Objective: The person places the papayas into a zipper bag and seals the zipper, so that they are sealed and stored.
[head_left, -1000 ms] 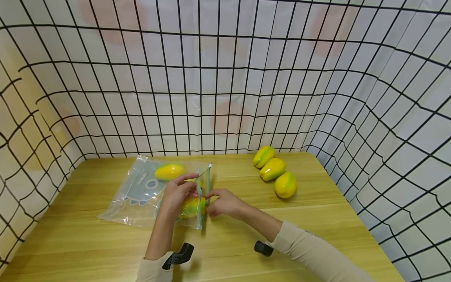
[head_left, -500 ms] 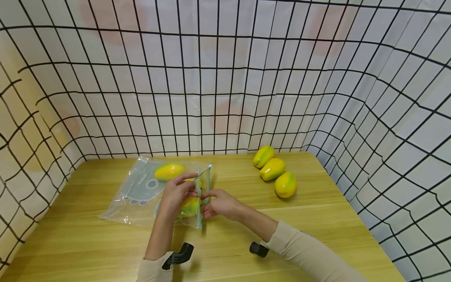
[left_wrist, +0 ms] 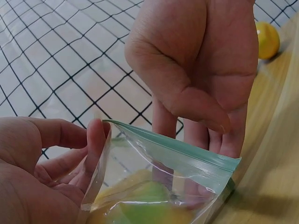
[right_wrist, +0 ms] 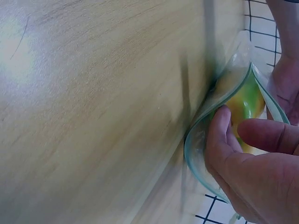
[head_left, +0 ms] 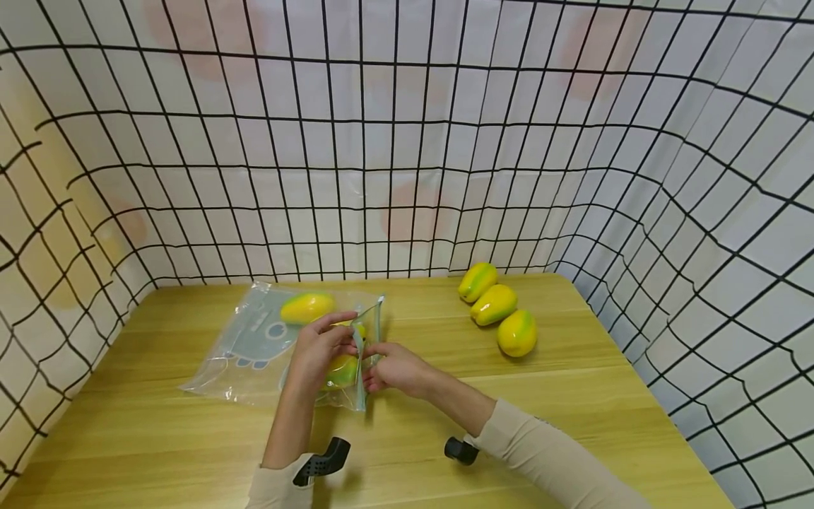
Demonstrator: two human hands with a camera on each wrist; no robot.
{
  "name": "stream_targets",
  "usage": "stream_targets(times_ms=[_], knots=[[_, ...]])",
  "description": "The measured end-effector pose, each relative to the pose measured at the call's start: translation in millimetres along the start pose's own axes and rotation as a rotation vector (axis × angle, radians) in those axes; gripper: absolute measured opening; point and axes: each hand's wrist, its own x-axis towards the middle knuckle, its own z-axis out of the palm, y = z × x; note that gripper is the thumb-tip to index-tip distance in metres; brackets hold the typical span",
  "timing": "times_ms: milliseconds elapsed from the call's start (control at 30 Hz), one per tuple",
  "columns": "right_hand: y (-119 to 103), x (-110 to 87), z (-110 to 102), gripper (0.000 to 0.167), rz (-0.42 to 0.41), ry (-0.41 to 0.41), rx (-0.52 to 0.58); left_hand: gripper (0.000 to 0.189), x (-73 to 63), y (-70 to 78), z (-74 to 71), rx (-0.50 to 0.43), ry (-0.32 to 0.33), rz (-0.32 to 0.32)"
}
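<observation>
A clear zip bag [head_left: 254, 382] with a green seal strip lies on the wooden table, its mouth facing right. My left hand [head_left: 316, 353] pinches the edge of the mouth between thumb and finger. The fingers of my right hand [head_left: 398, 370] reach into the mouth, close behind a yellow-and-green papaya-like fruit [head_left: 342, 372] just inside; the right wrist view shows this fruit [right_wrist: 247, 100] beyond the fingertips. Another such fruit [head_left: 308, 309] lies deeper in the bag near its far side. A third is partly hidden behind my left fingers.
Three more yellow-green fruits, the nearest one [head_left: 516, 333] rounder in this view, lie in a slanting row on the table's right side [head_left: 572, 396]. A white wall with black grid lines [head_left: 407, 177] closes off the back and both sides.
My right hand has moved slightly left, its fingers going further into the bag's mouth, and the near fruit has slid a little deeper in. My left hand keeps its place.
</observation>
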Motion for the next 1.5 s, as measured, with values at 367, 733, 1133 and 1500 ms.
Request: stream_targets(times_ms=[367, 733, 1133, 1500], knots=[[2, 0.2, -5, 0.049, -0.037, 0.001, -0.009, 0.035, 1.3, -0.9, -4.4, -0.027, -0.009, -0.012], [-5, -11.9, -28, 0.053, -0.009, 0.072, -0.102, 0.036, 2.7, -0.5, -5.0, -0.024, -0.034, -0.003], [-11, -27.5, -65, 0.049, -0.07, 0.173, -0.259, 0.036, 1.9, -0.9, -5.8, -0.02, -0.032, -0.007], [-3, -44.1, -96, 0.049, -0.072, 0.28, -0.294, 0.036, 2.7, -0.9, -5.9, -0.022, -0.026, -0.012]])
